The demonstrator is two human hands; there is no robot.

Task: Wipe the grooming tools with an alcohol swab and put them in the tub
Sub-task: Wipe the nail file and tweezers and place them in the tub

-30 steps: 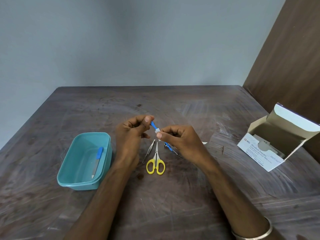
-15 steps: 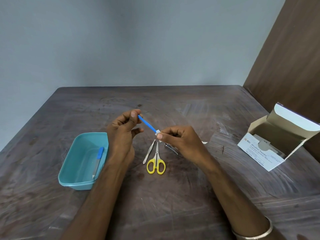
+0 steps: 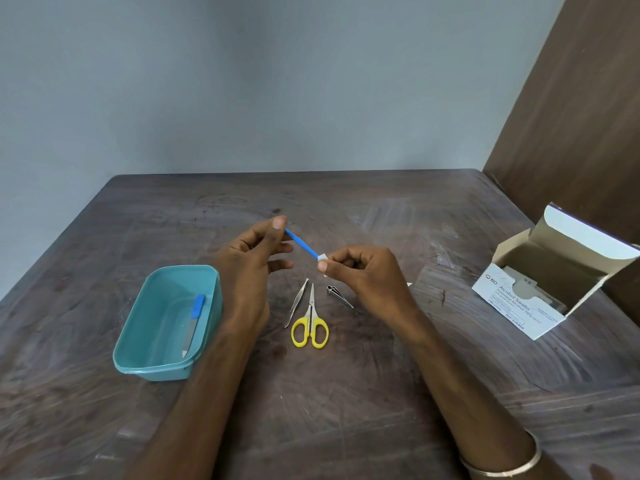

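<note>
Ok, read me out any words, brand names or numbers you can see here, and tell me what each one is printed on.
"BD": front of the white cardboard box.
"Alcohol Swabs": same front, beside the logo.
"Isopropyl Alcohol 70%": line beneath it, barely legible.
Smaller lines and the reference number below: too blurred to read.
Nothing readable on the tub or the tools.

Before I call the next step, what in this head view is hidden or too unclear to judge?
- Thin blue tool: its far end is covered by the left hand, its near end by the white swab pinched in the right hand.
- Small metal nail clipper: partly behind the right hand.
- Open white cardboard swab box: its contents are shadowed, the small print blurred.
- Right forearm: cut off by the bottom edge.
</note>
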